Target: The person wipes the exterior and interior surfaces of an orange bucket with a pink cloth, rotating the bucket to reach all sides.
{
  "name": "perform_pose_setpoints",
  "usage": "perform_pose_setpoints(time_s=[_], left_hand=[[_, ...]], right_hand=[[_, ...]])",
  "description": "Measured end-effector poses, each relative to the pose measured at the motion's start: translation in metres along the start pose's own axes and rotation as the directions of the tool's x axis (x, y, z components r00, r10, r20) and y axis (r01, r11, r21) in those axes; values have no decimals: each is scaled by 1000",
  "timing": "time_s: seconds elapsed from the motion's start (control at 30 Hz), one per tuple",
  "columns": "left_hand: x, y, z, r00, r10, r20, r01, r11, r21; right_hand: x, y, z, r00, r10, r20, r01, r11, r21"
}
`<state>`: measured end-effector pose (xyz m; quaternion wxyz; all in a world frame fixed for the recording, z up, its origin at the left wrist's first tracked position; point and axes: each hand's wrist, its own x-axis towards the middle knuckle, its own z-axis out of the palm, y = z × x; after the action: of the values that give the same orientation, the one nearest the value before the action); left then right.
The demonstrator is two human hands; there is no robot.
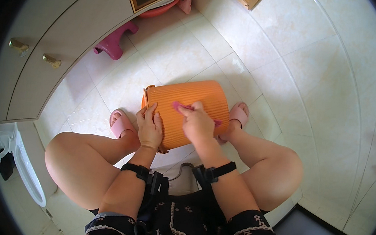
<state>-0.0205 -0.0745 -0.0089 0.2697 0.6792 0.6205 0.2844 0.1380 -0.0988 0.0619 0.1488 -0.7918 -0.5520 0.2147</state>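
An orange ribbed bin (199,89) lies on its side on the tiled floor between my feet, its rim end toward the left. My left hand (149,128) holds it at that rim, with the thumb and fingers over the edge and the ribs. In my closed right hand (198,123) is a pink cloth (181,105), pressed against the ribbed side. Parts of the cloth stick out on both sides of the fist; the rest is hidden under the fingers.
My feet in pink slippers (123,123) stand either side of the bin. A magenta plastic stool (111,43) and a red basin (161,10) sit by the cabinet (85,10) at the far left. A dark flat panel (312,233) lies at the near right.
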Motion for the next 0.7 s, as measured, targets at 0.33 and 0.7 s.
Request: perform_pose_setpoints(time_s=[0.33, 0.7], left_hand=[[0, 2, -1, 1000, -19, 5, 19, 1000, 0], [0, 4, 1, 1000, -19, 7, 19, 1000, -7]], right_hand=[[14, 4, -4, 997, 61, 39, -61, 998, -11], [28, 35, -21, 984, 180, 8, -180, 982, 58]])
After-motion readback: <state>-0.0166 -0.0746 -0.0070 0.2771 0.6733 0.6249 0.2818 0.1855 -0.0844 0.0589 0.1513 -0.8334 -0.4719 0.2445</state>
